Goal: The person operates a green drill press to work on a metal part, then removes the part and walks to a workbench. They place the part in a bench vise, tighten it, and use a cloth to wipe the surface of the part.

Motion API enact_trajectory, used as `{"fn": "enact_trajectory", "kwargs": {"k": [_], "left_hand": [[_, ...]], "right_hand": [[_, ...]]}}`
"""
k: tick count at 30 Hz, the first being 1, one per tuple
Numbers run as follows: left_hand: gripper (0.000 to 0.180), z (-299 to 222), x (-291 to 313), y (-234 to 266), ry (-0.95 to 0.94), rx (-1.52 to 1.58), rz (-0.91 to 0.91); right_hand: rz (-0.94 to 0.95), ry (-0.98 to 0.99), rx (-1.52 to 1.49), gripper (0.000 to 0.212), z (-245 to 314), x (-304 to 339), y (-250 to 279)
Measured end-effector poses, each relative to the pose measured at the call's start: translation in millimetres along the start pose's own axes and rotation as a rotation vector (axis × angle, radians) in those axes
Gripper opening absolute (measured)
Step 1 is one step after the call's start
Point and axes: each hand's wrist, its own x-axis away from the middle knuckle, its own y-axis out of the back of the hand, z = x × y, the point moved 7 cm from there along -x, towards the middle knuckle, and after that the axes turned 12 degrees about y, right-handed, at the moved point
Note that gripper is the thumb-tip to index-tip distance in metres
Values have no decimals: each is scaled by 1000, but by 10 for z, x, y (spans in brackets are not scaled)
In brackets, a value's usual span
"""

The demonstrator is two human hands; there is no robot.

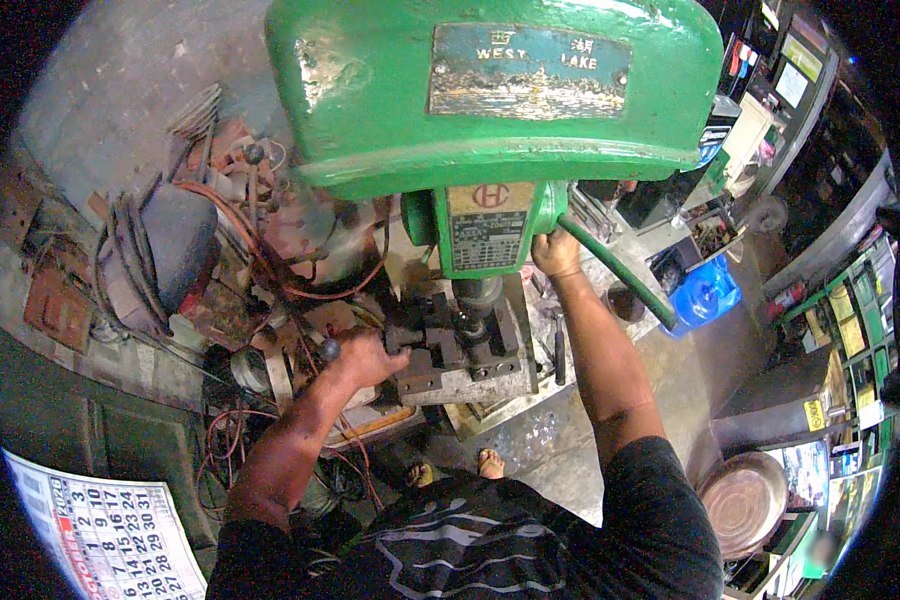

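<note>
A green drill press [495, 150] stands before me, its chuck [477, 300] lowered over a dark steel clamping fixture [450, 345] on the machine's table. My right hand [558, 252] is closed around the press's feed handle beside the hub; the exact part in its grip is hidden. One green lever [620, 275] of that handle slants out past my right wrist. My left hand [365, 357] is at the left side of the fixture, fingers curled and thumb toward the steel. What lies inside those fingers cannot be seen. A dark ball knob [328, 349] shows beside its wrist.
Hoses [260, 265] and cables tangle around machinery on the left. A dark tool [560, 350] lies right of the fixture. Farther right are a blue plastic container [705, 297] and a round brown-topped stool [742, 503]. A calendar [100, 530] hangs at lower left.
</note>
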Motion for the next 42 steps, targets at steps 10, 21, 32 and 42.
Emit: {"fn": "enact_trajectory", "kwargs": {"k": [10, 21, 32, 42], "left_hand": [[67, -9, 37, 33, 6, 8, -123], [73, 14, -22, -20, -57, -14, -95], [78, -27, 34, 38, 17, -34, -24], [74, -2, 17, 4, 36, -27, 1]], "right_hand": [[59, -114, -71, 35, -44, -29, -9], [115, -102, -2, 35, -226, 263, -247], [-11, -39, -95, 37, -8, -76, 8], [19, -160, -213, 50, 19, -248, 85]]}}
